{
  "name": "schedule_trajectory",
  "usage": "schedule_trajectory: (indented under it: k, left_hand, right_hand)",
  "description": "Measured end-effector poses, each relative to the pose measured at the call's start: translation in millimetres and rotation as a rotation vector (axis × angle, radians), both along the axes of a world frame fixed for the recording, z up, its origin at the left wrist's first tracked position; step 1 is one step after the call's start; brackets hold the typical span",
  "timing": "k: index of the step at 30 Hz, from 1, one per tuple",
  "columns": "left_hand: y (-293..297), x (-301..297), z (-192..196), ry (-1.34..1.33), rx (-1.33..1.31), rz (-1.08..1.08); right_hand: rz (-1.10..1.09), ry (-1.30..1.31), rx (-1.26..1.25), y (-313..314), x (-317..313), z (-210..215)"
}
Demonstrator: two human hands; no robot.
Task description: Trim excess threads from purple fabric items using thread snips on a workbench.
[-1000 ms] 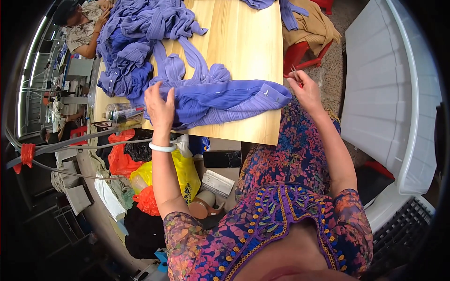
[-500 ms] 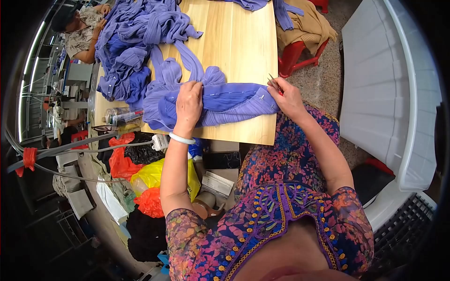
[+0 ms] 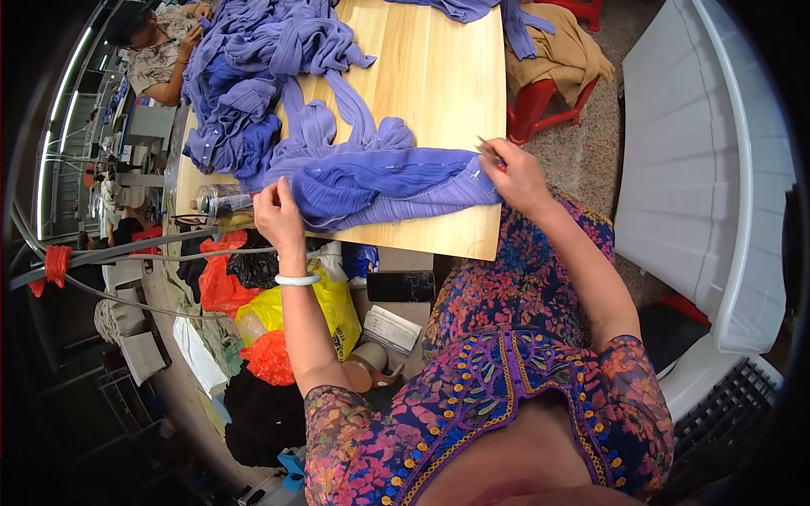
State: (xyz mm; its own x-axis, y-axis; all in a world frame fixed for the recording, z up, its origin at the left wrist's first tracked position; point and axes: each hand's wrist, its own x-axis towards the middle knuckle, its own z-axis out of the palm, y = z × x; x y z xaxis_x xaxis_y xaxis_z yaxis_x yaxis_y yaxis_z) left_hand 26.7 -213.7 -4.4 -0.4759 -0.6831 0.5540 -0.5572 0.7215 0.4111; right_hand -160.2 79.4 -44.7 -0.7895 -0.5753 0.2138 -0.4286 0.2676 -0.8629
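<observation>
Head view: person is sitting at a light wooden table (image 3: pixel 439 76), both forearms coming in from the lower edge.
Left hand (image 3: pixel 277 218): is pressing down on the left end of a pleated purple garment (image 3: pixel 380 187), fingers curled into the cloth, gripping a fold of it.
Right hand (image 3: pixel 513 179): is resting on the garment's right end near the table's near-right corner, fingers pinched narrow on a thin tool (image 3: pixel 488 148) with a red bit showing; cannot tell what kind of tool.
Garment: is lying stretched between the two hands along the near edge of the table, small white dots showing along its folds.
Wrist: a white bangle (image 3: pixel 297 279) is sitting on the left wrist.
Pile: more purple garments (image 3: pixel 253 76) are lying heaped on the far-left part of the table, one long strip trailing down into the held piece.
Bottle: a clear plastic bottle (image 3: pixel 221 200) is lying on its side at the table's left edge, just beside the left hand.
Under table: yellow, red and orange plastic bags (image 3: pixel 278 312) are bunched on the floor.
Right side: a white plastic chair (image 3: pixel 717 185) is standing well apart from the table; a red stool (image 3: pixel 548 105) with tan cloth on it is sitting between them.
Far left: another person (image 3: pixel 156 51) is working at the table's far corner.
</observation>
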Motion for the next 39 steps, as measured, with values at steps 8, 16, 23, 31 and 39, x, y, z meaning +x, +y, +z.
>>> schedule_trajectory:
  k: [8, 16, 23, 31, 39]
  left_hand:
    - [67.2, -73.4, 1.5, -0.402, -0.173, -0.351]
    - [51.1, -71.5, -12.3, -0.044, 0.044, -0.415]
    - [10.4, -23.4, 6.9, 0.239, 0.212, -0.103]
    - [-0.5, 24.6, -14.4, 0.262, 0.249, 0.115]
    - [24.1, 12.2, -25.0, -0.016, 0.448, 0.044]
  right_hand:
    - [0.117, 0.008, -0.027, -10.0, 18.7, -2.6]
    - [0.052, -0.11, -0.003, 5.1, 13.3, -3.4]
    - [-0.059, -0.187, -0.067, 19.7, 4.7, -12.5]
    - [-0.108, -0.18, -0.061, 35.8, 5.3, -16.2]
    - [-0.07, 0.036, 0.039, 43.2, 33.3, -11.5]
